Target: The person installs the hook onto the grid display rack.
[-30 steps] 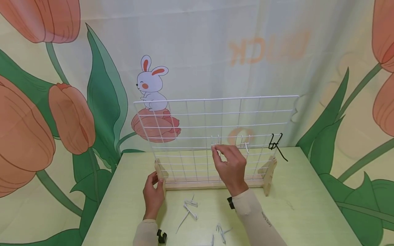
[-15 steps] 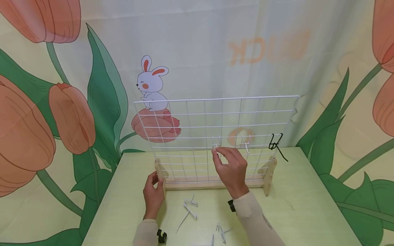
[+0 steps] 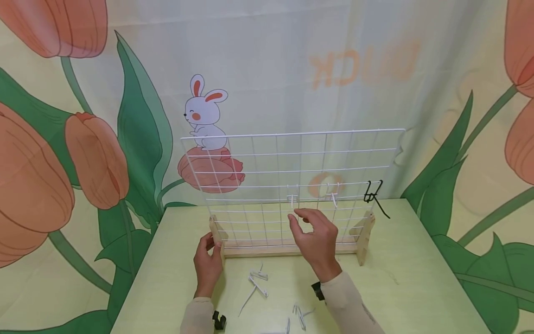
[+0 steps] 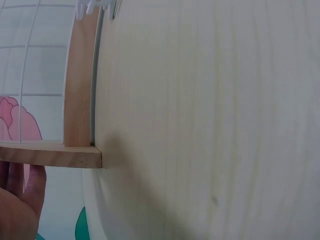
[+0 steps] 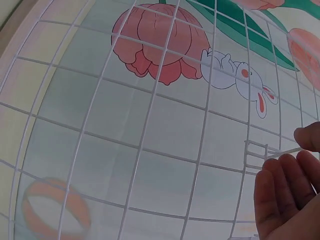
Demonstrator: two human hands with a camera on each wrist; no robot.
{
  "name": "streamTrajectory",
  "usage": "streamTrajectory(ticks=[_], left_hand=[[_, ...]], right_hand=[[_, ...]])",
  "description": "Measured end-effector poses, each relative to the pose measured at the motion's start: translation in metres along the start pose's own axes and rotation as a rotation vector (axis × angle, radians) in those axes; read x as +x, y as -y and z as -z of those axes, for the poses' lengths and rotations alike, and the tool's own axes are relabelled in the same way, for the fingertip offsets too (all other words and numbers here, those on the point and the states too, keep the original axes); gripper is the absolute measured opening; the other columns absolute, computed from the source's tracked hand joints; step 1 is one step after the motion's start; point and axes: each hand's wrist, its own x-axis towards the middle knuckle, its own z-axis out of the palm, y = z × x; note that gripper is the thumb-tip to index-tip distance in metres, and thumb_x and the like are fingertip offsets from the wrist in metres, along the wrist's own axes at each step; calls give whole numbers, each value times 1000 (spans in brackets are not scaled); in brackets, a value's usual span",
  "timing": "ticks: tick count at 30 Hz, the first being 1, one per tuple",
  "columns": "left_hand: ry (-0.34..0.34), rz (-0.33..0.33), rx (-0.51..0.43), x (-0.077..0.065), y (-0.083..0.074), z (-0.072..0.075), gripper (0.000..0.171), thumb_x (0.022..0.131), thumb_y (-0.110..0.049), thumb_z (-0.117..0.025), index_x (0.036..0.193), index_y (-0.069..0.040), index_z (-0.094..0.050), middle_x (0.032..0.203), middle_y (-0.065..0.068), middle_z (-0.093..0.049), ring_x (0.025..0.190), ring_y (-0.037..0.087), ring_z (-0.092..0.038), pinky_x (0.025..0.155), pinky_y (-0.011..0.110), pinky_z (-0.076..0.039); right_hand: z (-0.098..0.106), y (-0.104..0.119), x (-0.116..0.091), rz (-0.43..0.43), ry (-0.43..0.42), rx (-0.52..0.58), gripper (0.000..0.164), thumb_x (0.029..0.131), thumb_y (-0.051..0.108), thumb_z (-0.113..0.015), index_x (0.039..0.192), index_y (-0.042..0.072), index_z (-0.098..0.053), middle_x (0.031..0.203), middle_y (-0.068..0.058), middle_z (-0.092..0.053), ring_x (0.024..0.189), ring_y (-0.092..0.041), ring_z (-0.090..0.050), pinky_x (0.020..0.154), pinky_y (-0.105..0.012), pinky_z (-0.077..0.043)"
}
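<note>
A white wire grid panel (image 3: 252, 160) stands upright in a wooden base (image 3: 267, 252). My left hand (image 3: 207, 266) holds the base's left end piece (image 4: 55, 155), fingers behind it and thumb toward the front. A white wire hook (image 3: 292, 199) hangs on the grid near the middle. My right hand (image 3: 319, 239) is just below and in front of this hook, thumb and index finger apart. In the right wrist view the hook's prong (image 5: 285, 152) reaches toward the gap between thumb and fingers.
Another white hook (image 3: 333, 197) and a black hook (image 3: 370, 195) hang farther right on the same grid. Several loose white hooks (image 3: 258, 285) lie on the light table (image 3: 167, 278) in front of the base. A printed curtain (image 3: 267, 69) hangs behind.
My right thumb and index finger have come apart and let go of the white hook, which stays on the grid. The hand has moved down and slightly right. My left hand has stayed put.
</note>
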Motion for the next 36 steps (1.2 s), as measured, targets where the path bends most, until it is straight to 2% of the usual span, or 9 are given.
streamTrajectory(ticks=[10, 16, 25, 31, 36], left_hand=[[5, 14, -15, -1, -3, 0, 38, 106, -13, -65, 143, -10, -58, 133, 17, -68, 127, 34, -64, 99, 56, -56], [2, 13, -14, 0, -1, -1, 38, 106, -13, -64, 143, -11, -57, 133, 17, -68, 127, 33, -64, 99, 56, -56], [11, 14, -12, 1, 0, -3, 38, 106, -13, -64, 144, -12, -57, 133, 16, -68, 128, 33, -64, 100, 55, -56], [-3, 5, -10, 0, -1, 0, 38, 105, -12, -65, 143, -12, -58, 130, 17, -69, 127, 35, -64, 99, 57, -56], [5, 11, -14, 0, -2, -1, 37, 106, -12, -65, 142, -13, -58, 130, 16, -69, 127, 34, -64, 99, 56, -56]], right_hand=[[18, -6, -20, -25, 163, 31, 24, 80, 8, -90, 103, 6, -82, 99, -7, -81, 85, -22, -77, 75, -39, -62], [27, -16, -37, -65, 280, 72, 24, 82, 9, -89, 105, 9, -81, 101, -4, -81, 87, -21, -76, 79, -33, -61], [43, -38, -70, -75, 393, 65, 23, 82, 10, -90, 102, 14, -81, 98, 2, -81, 81, -18, -75, 70, -37, -62], [54, -52, -94, -62, 474, 67, 26, 80, 9, -91, 102, 16, -81, 99, 5, -80, 84, -11, -74, 73, -30, -61], [66, -58, -117, -115, 582, 86, 27, 81, 10, -91, 105, 18, -80, 102, 6, -80, 87, -7, -73, 76, -27, -61]])
